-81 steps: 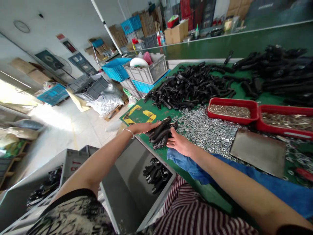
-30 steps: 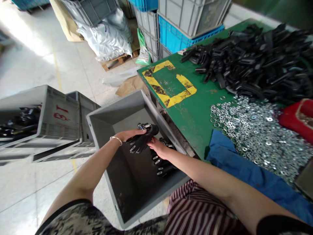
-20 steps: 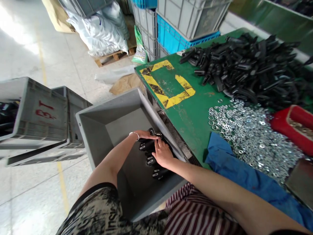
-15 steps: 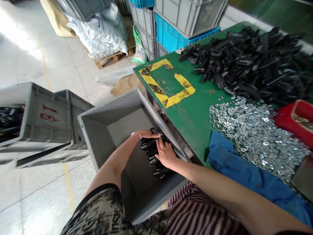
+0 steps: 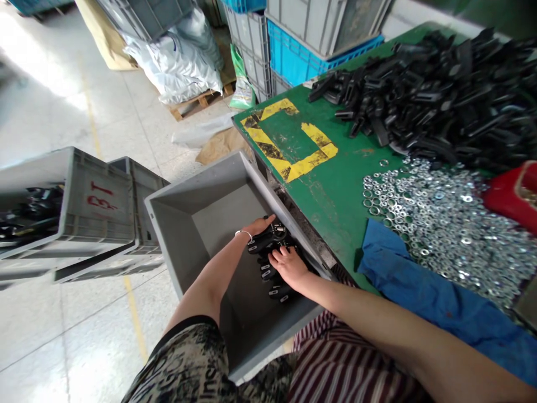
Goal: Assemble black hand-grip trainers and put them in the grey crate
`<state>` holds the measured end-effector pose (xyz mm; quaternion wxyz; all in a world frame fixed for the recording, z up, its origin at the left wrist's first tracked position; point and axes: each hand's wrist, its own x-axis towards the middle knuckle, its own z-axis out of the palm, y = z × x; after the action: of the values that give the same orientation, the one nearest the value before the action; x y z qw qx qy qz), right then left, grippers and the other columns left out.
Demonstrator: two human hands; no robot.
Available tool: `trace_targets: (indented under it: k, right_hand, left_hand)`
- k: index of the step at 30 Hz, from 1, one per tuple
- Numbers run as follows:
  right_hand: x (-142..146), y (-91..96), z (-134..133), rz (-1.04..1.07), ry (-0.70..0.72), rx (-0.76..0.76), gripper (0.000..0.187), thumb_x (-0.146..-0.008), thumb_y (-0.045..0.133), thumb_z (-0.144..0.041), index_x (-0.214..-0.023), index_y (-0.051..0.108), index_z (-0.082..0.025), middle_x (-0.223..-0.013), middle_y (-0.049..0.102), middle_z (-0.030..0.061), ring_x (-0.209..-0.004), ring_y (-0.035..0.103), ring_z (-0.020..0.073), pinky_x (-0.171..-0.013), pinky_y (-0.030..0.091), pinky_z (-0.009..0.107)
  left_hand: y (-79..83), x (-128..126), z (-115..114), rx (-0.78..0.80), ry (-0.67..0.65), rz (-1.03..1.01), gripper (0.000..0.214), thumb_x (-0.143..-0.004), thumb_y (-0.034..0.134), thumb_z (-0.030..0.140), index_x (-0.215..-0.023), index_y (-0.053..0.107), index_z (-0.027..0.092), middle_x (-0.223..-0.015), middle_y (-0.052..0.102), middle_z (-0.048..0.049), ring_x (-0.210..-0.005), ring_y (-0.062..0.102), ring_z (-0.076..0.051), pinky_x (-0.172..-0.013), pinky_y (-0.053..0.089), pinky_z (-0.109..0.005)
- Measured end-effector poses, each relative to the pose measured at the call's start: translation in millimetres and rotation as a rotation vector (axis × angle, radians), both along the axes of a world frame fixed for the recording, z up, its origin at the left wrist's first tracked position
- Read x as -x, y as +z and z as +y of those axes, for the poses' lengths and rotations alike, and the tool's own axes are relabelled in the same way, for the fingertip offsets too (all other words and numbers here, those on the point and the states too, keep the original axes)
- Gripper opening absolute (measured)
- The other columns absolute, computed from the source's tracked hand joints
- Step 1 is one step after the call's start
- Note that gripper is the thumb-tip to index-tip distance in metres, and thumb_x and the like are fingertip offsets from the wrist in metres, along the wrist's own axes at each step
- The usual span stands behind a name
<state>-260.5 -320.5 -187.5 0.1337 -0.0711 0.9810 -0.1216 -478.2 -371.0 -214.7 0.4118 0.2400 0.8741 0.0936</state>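
Both my hands are down inside a grey plastic crate (image 5: 197, 196) that stands on the floor against the green table (image 5: 331, 190). My left hand (image 5: 260, 225), with a bracelet at the wrist, lies against a bunch of black plastic handles (image 5: 271, 246) on its far side. My right hand (image 5: 289, 266) presses on the same bunch from the near side, fingers curled over it. More black handles (image 5: 279, 291) lie in the crate under my right hand.
A big heap of black handles (image 5: 436, 95) and a spread of metal washers (image 5: 440, 218) cover the table, with a blue cloth (image 5: 423, 296) and a red tray (image 5: 514, 196). Another grey crate (image 5: 75, 207) with parts stands at the left. Stacked crates (image 5: 319, 28) stand behind.
Both hands carried a bunch of black handles from the table down into the grey crate and lowered it onto the ones lying there. The view tilted down toward the crate.
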Motion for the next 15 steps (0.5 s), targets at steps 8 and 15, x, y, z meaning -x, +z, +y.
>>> trace_targets:
  k: [8, 15]
  right_hand:
    - [-6, 6.0, 7, -0.023, -0.045, 0.013, 0.049, -0.094, 0.042, -0.004, -0.136, 0.058, -0.023, -0.137, 0.058, 0.0163, -0.107, 0.061, 0.0288, -0.086, 0.051, 0.047]
    - [-52, 87.6, 30, 0.038, 0.060, 0.069, 0.033, -0.093, 0.059, -0.028, -0.125, 0.063, -0.018, -0.118, 0.067, 0.0122, -0.100, 0.063, 0.0252, -0.083, 0.052, 0.039]
  left_hand:
    - [12.2, -56, 13, 0.106, 0.253, 0.320, 0.065, -0.104, 0.014, 0.045, -0.140, 0.050, 0.004, -0.129, 0.061, -0.0323, -0.123, 0.060, -0.036, -0.103, 0.040, -0.052]
    - [57.4, -70, 20, -0.011, 0.269, 0.364, 0.067, -0.101, 0.015, 0.049, -0.122, 0.064, 0.008, -0.109, 0.071, -0.0278, -0.106, 0.069, -0.039, -0.085, 0.051, -0.047]
